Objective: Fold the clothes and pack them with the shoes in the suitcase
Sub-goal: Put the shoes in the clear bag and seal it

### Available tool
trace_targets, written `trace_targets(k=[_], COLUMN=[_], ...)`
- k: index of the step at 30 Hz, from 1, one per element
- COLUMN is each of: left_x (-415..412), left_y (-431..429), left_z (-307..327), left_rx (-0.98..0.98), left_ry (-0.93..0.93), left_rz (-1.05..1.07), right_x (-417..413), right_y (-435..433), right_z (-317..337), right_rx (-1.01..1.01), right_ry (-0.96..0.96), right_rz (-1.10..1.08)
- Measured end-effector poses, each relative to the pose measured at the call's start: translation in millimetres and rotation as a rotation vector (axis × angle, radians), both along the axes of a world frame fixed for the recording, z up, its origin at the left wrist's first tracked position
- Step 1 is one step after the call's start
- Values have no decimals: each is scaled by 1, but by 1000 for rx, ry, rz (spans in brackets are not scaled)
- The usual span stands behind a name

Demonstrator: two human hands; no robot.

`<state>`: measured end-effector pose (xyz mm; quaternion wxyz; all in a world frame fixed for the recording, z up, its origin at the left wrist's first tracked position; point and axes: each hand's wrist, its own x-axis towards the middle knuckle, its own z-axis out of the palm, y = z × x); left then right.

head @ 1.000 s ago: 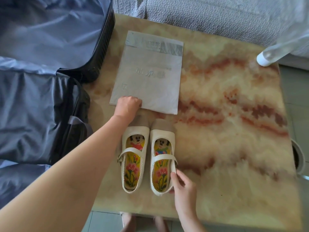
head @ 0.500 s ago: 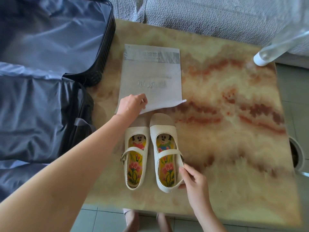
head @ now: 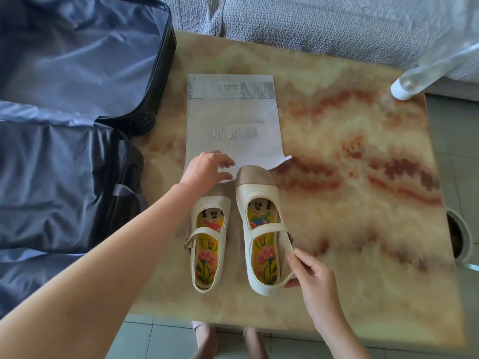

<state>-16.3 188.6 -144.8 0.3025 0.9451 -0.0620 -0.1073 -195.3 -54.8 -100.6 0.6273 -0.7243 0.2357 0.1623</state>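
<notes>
Shoes: two, left shoe (head: 208,242) and right shoe (head: 261,229)
Suitcase (head: 161,73): one, left
Plastic bag (head: 233,117): one, beyond the shoes
Bottle (head: 430,69): one, far right
Hands: two, left hand (head: 206,169) and right hand (head: 312,277)

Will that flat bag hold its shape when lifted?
Probably not: the bag's near edge curls where the left hand pinches it, so it seems thin, floppy. Likely light; may slide on the glossy table.

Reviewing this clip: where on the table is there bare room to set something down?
The broad right half of the table, from the white bag and right shoe to the right edge, below the bottle. A narrow strip runs between suitcase and bag. Crowded: near-left, where left hand, left shoe and right hand cluster.
</notes>
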Motion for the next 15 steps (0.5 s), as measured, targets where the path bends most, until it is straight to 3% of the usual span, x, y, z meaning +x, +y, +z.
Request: trace_targets(k=[4, 15], left_x=[-3, -3], left_y=[-2, 2], left_z=[-5, -9], left_rx=[15, -37], left_ry=[-50, 63], left_rz=[-8, 76], right_x=[1, 8], right_y=[-3, -6], right_z=[3, 10], right_rx=[24, 25], right_ry=[-7, 1], right_rz=[0, 44])
